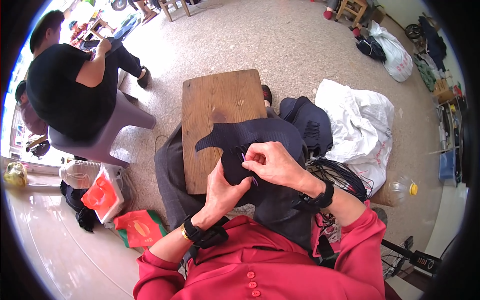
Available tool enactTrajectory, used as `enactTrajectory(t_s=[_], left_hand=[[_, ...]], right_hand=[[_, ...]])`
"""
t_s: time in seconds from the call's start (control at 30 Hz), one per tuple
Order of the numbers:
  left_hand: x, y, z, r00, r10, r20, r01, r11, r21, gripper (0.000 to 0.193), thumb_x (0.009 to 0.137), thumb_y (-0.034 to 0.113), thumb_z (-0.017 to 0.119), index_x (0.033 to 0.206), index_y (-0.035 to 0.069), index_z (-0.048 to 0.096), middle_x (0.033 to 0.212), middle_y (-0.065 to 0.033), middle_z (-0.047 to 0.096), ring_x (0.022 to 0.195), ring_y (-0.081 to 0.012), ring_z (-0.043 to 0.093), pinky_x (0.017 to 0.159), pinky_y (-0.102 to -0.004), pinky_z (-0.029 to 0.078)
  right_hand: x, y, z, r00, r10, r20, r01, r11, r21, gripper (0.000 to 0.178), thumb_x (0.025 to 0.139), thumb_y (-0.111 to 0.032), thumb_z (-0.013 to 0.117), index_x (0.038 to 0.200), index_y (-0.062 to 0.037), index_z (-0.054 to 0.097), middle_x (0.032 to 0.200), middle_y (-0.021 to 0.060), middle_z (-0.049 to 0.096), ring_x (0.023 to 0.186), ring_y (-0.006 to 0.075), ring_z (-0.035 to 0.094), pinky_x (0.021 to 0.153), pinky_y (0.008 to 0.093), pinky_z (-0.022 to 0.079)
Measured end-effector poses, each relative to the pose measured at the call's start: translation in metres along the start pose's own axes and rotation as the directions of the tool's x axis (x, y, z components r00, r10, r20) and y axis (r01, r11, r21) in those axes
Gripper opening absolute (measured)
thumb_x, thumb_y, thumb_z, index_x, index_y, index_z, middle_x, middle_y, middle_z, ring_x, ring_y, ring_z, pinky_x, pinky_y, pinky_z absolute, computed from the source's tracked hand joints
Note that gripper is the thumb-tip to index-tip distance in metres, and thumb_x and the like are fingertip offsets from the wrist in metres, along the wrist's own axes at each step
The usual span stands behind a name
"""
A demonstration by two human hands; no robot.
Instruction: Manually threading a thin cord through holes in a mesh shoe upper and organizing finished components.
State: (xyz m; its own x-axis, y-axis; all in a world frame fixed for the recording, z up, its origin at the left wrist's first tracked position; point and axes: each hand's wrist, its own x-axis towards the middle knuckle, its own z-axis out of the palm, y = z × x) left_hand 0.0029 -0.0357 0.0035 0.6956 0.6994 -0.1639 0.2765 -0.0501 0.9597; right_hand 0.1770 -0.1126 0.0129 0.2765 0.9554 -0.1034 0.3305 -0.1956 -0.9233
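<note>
A dark navy knitted shoe upper [250,132] lies across my lap and the near end of a wooden board [220,95]. My left hand [224,189] grips its near edge, with the thumb on top and the other fingers partly hidden beneath. In my right hand [274,164], thumb and forefinger are pinched on a thin purple tool [243,157] over the lace area. Purple shows again beside my left thumb; I cannot tell if it is the same piece. Dark laces lie around the pinch.
More navy uppers [309,125] are stacked to the right, beside a white sack [357,125] and a bundle of black laces [342,175]. A plastic bottle [397,190] lies farther right. At left, a person [70,90] sits on a grey plastic stool [125,117], above a red-and-green bag [140,227].
</note>
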Motion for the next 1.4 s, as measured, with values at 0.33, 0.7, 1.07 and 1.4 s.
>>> enactTrajectory(t_s=[0.33,0.7,1.07,1.4], left_hand=[[0.021,-0.007,0.02,0.981,0.116,0.156,-0.079,0.971,-0.225,0.058,0.083,0.006,0.079,0.134,-0.003,0.054,0.117,-0.017,0.07,0.108,-0.0195,0.069,0.093,-0.0354,0.056],[0.036,-0.023,0.023,0.948,0.132,0.29,-0.091,0.985,-0.15,0.056,0.088,-0.002,0.075,0.139,-0.002,0.049,0.125,-0.009,0.065,0.113,-0.0136,0.064,0.097,-0.0318,0.056],[0.039,-0.012,0.02,0.928,0.155,0.338,-0.143,0.988,-0.06,0.052,0.088,0.0,0.076,0.135,-0.002,0.052,0.123,-0.0091,0.065,0.111,-0.0133,0.063,0.095,-0.0315,0.055],[0.046,-0.022,0.023,0.94,0.137,0.313,-0.101,0.986,-0.13,0.048,0.089,0.0,0.074,0.133,-0.002,0.054,0.119,-0.0068,0.068,0.107,-0.0127,0.065,0.095,-0.0313,0.056]], right_hand=[[-0.008,0.007,-0.021,0.987,-0.001,-0.162,-0.002,1.0,-0.019,0.018,0.091,-0.012,0.072,0.085,0.0022,0.064,0.069,0.0125,0.066,0.061,0.0195,0.066,0.059,0.0351,0.05],[-0.01,0.03,-0.012,0.959,0.093,-0.267,-0.079,0.995,0.065,0.02,0.094,-0.014,0.07,0.085,0.0029,0.064,0.067,0.0102,0.064,0.059,0.0156,0.061,0.057,0.0343,0.048],[-0.009,0.033,-0.006,0.959,0.045,-0.281,-0.048,0.999,-0.002,0.022,0.095,-0.014,0.07,0.084,0.0024,0.062,0.066,0.013,0.061,0.057,0.0192,0.057,0.056,0.0364,0.046],[0.002,0.037,0.003,0.916,0.006,-0.401,-0.02,0.999,-0.032,0.021,0.095,-0.013,0.069,0.082,0.0021,0.061,0.066,0.0148,0.061,0.056,0.0242,0.06,0.056,0.0391,0.045]])
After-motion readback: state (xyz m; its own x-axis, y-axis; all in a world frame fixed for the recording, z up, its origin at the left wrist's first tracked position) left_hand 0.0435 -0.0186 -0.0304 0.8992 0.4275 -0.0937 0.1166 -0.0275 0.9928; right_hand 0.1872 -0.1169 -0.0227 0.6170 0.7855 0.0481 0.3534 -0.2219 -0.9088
